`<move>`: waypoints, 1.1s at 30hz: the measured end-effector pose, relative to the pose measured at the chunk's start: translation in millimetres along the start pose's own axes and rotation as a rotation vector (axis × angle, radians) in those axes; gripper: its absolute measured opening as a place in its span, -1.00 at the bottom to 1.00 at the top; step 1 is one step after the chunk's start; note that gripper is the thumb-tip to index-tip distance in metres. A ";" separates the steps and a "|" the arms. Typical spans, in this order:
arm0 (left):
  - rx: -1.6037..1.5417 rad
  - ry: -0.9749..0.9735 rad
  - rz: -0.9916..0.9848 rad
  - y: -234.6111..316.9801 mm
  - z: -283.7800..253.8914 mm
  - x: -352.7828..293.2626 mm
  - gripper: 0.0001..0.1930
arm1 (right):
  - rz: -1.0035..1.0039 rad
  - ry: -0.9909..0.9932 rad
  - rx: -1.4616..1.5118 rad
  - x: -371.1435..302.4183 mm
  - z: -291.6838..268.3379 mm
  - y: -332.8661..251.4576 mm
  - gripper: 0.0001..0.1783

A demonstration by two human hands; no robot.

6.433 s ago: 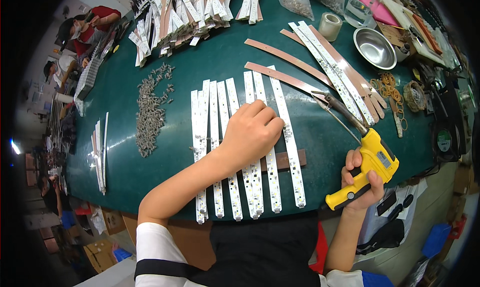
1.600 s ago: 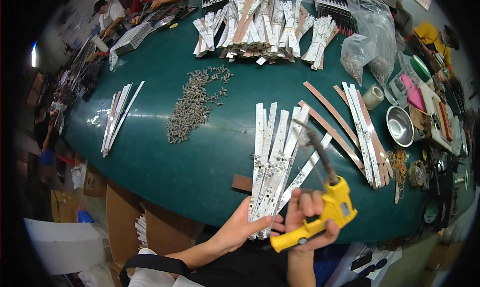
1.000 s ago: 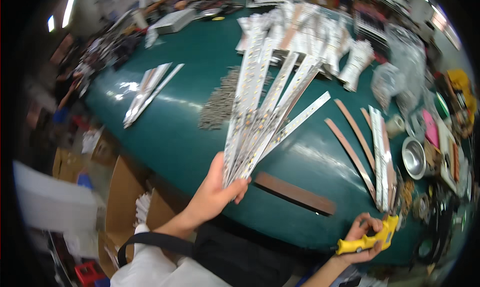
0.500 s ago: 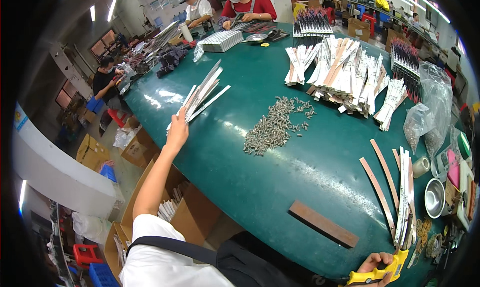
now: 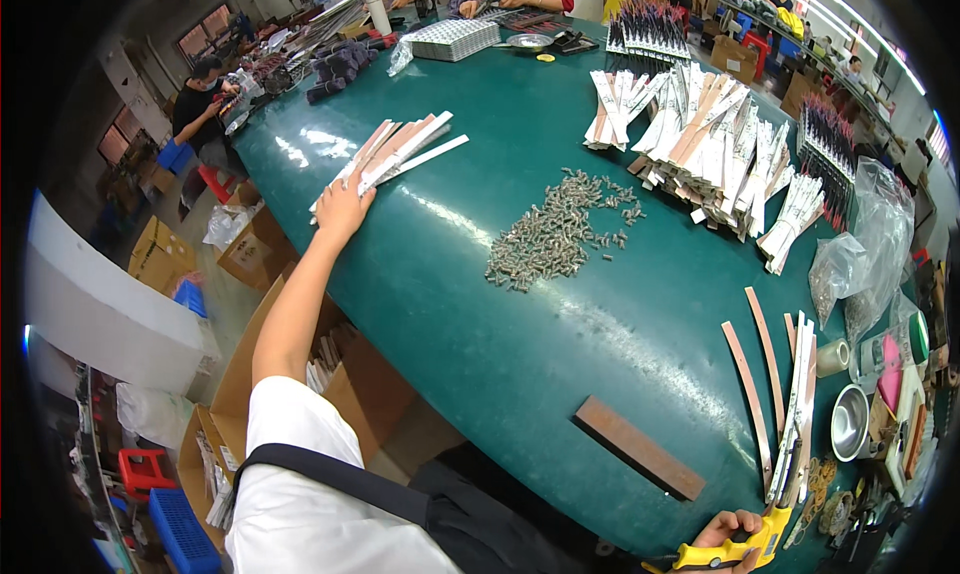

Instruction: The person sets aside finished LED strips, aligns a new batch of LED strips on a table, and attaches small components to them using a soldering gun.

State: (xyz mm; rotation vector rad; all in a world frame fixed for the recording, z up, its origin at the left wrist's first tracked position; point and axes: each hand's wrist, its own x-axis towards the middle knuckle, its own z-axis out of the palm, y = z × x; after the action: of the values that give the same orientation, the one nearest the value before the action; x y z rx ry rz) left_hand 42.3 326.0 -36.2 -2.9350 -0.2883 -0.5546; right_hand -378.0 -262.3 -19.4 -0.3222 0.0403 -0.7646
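At the table's left edge, my left hand (image 5: 343, 210) is closed around one end of a fanned bundle of thin white and light-brown strips (image 5: 400, 149). The bundle's far ends spread low over the green tabletop. At the lower right, my right hand (image 5: 728, 530) grips a yellow pistol-shaped tool (image 5: 768, 536); its exact kind is unclear. The dark tip points up among several loose white strips (image 5: 797, 414), and I cannot tell whether they touch. Beside these lie curved brown strips (image 5: 747, 389). A brown rectangular bar (image 5: 640, 449) rests left of the tool.
Small metal pieces (image 5: 555, 232) form a heap mid-table. Strip bundles (image 5: 700, 144) are piled behind it, with clear plastic bags (image 5: 870, 244) to their right. A metal bowl (image 5: 850, 422) stands at the right. Cardboard boxes (image 5: 365, 399) sit below the table's left edge. Other people work beyond.
My left hand has shifted slightly left, and its strips have turned and lowered, showing more brown faces. My right hand still grips the yellow tool. The whole view has shifted a little.
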 end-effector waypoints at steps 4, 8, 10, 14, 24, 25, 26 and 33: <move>-0.057 -0.019 -0.054 -11.4 2.6 13.2 -0.41 | 0.004 0.009 0.000 0.2 -0.1 0.9 -0.56; 0.001 0.019 -0.099 -5.1 6.8 13.7 -0.38 | 0.013 0.025 0.025 -1.1 -1.3 -2.1 -0.56; -0.015 0.082 -0.091 -1.6 7.0 13.2 -0.40 | 0.016 0.035 0.030 -2.4 0.0 -0.8 -0.55; -0.006 0.185 -0.123 -7.5 10.7 6.7 -0.45 | -0.006 0.043 0.037 -5.4 -0.9 2.3 -0.53; -0.022 0.242 -0.097 1.0 10.6 9.0 -0.43 | -0.070 0.096 0.023 -5.2 3.7 -0.8 -0.22; -0.029 0.155 -0.117 9.4 -0.7 5.7 -0.41 | -0.077 0.086 0.034 -4.8 4.8 1.5 -0.22; 0.002 0.150 -0.145 -0.4 -5.2 8.2 -0.40 | -0.071 0.075 0.057 -3.1 3.5 3.7 -0.22; 0.400 0.028 0.100 6.5 -10.4 11.6 -0.38 | -0.164 0.069 0.154 1.4 0.7 -17.5 -0.31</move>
State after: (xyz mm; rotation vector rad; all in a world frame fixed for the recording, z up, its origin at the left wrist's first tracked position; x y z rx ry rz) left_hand 50.7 319.8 -22.9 -2.5371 -0.2178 -0.4618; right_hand -388.7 -274.9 -13.4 -0.1540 0.0199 -0.9361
